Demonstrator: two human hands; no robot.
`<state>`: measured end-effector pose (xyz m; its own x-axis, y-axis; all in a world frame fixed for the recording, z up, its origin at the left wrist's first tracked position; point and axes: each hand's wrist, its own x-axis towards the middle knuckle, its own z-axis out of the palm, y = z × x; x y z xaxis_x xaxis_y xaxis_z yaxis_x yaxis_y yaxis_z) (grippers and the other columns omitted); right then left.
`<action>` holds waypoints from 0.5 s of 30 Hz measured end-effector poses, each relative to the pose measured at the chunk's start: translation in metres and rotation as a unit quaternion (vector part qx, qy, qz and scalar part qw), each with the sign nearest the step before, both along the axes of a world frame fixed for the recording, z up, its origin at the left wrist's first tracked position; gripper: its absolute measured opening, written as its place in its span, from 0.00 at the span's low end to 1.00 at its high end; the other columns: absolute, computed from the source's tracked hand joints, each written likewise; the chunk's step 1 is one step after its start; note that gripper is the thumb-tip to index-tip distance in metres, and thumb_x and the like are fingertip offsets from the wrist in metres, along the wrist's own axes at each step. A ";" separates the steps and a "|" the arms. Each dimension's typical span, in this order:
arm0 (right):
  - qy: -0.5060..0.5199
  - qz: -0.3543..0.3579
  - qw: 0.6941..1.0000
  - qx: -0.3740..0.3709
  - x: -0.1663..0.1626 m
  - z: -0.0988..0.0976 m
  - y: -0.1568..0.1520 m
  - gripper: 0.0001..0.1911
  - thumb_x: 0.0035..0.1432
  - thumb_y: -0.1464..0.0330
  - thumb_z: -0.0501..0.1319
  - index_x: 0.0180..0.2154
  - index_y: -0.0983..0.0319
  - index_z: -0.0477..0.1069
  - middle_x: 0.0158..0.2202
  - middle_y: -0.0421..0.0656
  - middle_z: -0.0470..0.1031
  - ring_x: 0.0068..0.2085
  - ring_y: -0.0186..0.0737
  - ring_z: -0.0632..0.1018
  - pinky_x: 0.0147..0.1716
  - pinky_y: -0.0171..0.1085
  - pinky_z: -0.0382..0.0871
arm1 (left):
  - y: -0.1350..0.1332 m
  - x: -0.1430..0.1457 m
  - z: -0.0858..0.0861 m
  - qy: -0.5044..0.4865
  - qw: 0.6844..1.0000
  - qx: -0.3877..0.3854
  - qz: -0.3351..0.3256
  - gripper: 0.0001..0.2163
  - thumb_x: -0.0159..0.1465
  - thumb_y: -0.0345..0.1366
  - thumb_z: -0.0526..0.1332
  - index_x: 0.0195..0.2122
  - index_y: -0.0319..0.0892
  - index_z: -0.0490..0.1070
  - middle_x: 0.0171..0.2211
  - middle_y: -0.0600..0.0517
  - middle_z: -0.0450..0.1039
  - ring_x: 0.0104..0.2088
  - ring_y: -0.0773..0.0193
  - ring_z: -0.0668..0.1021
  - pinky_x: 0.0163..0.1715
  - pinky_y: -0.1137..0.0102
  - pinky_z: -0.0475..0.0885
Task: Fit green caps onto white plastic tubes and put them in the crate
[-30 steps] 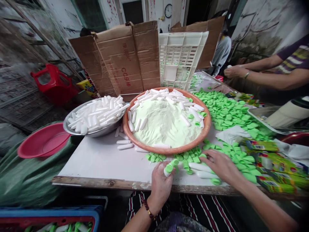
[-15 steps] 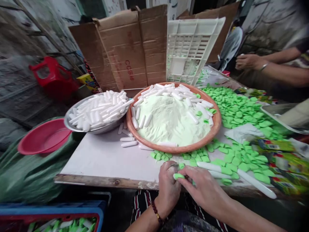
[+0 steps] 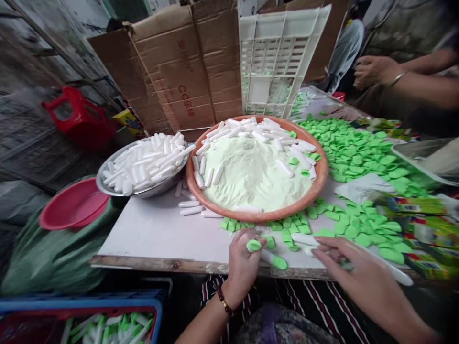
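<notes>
My left hand (image 3: 243, 258) is closed near the table's front edge, with a bright green cap (image 3: 254, 245) held at the top of its fingers, its oval opening showing. From beside this hand a white tube with a green end (image 3: 278, 262) sticks out to the right; whether the hand grips it or it lies on the table, I cannot tell. To the right, my right hand (image 3: 353, 267) has its thumb and forefinger closed around the end of a white plastic tube (image 3: 309, 250). Another white tube (image 3: 303, 238) lies against the fingertips. Loose green caps (image 3: 287, 236) lie behind both hands.
A brown basin (image 3: 324, 172) holds pale powder and white tubes. Left of it stands a metal bowl (image 3: 107, 188) heaped with tubes. Green caps (image 3: 351, 153) cover the table's right side, near colourful packets (image 3: 426, 205). A blue crate (image 3: 158, 306) stands below left. Another person's hands (image 3: 376, 71) are at far right.
My hands have parted: the right one has left the green piece at my left hand and moved right to the white tubes. The view has shifted slightly.
</notes>
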<state>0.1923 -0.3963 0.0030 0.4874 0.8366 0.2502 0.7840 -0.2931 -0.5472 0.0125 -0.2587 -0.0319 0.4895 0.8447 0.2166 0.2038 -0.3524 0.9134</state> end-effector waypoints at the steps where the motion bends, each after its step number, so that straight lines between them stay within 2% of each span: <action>1: -0.030 0.006 0.999 0.009 0.006 -0.008 -0.010 0.17 0.61 0.53 0.56 0.39 0.58 0.75 0.33 0.41 0.78 0.31 0.41 0.78 0.32 0.39 0.70 | 0.000 0.000 0.003 0.000 1.000 0.003 -0.001 0.05 0.63 0.33 0.63 0.31 0.41 0.76 0.36 0.49 0.76 0.41 0.59 0.76 0.44 0.65 0.71; 4: -0.088 0.055 0.994 0.041 0.012 -0.033 -0.027 0.18 0.64 0.54 0.52 0.36 0.57 0.75 0.34 0.42 0.79 0.34 0.43 0.79 0.36 0.40 0.70 | -0.001 -0.001 0.010 0.014 1.000 0.014 0.008 0.04 0.62 0.33 0.63 0.32 0.41 0.77 0.36 0.48 0.76 0.41 0.59 0.77 0.45 0.65 0.71; 6: -0.132 0.071 0.987 0.059 0.014 -0.047 -0.030 0.19 0.65 0.56 0.50 0.36 0.58 0.76 0.35 0.43 0.79 0.37 0.44 0.79 0.41 0.43 0.69 | -0.002 -0.004 0.014 0.029 0.999 0.040 -0.013 0.03 0.62 0.32 0.64 0.34 0.41 0.78 0.39 0.47 0.76 0.42 0.59 0.76 0.45 0.65 0.71; 8: -0.185 0.065 0.979 0.060 0.022 -0.058 -0.030 0.19 0.66 0.58 0.49 0.36 0.59 0.76 0.35 0.44 0.79 0.38 0.47 0.79 0.44 0.46 0.67 | -0.001 -0.010 0.015 0.061 0.989 0.091 -0.103 0.08 0.60 0.28 0.63 0.41 0.40 0.76 0.43 0.46 0.75 0.44 0.58 0.76 0.46 0.64 0.71; 11: -0.233 0.023 0.971 0.050 0.041 -0.067 -0.029 0.20 0.66 0.59 0.49 0.37 0.62 0.76 0.39 0.48 0.79 0.40 0.51 0.78 0.43 0.49 0.67 | 0.001 -0.018 0.013 0.148 0.941 0.176 -0.249 0.21 0.54 0.20 0.61 0.50 0.40 0.71 0.46 0.45 0.74 0.47 0.55 0.74 0.48 0.61 0.70; 13: -0.229 0.006 0.972 0.059 0.051 -0.068 -0.030 0.19 0.66 0.60 0.50 0.39 0.63 0.75 0.41 0.49 0.78 0.42 0.51 0.77 0.44 0.49 0.67 | 0.002 -0.019 0.011 0.211 0.914 0.212 -0.272 0.24 0.53 0.19 0.58 0.51 0.40 0.69 0.46 0.45 0.73 0.47 0.53 0.72 0.48 0.59 0.69; 15: -0.206 -0.001 0.975 0.089 0.054 -0.066 -0.033 0.17 0.66 0.61 0.51 0.39 0.63 0.74 0.41 0.48 0.78 0.42 0.48 0.77 0.46 0.48 0.68 | -0.001 -0.013 0.011 0.260 0.904 0.226 -0.253 0.23 0.54 0.19 0.56 0.51 0.39 0.69 0.45 0.43 0.71 0.45 0.52 0.72 0.46 0.58 0.70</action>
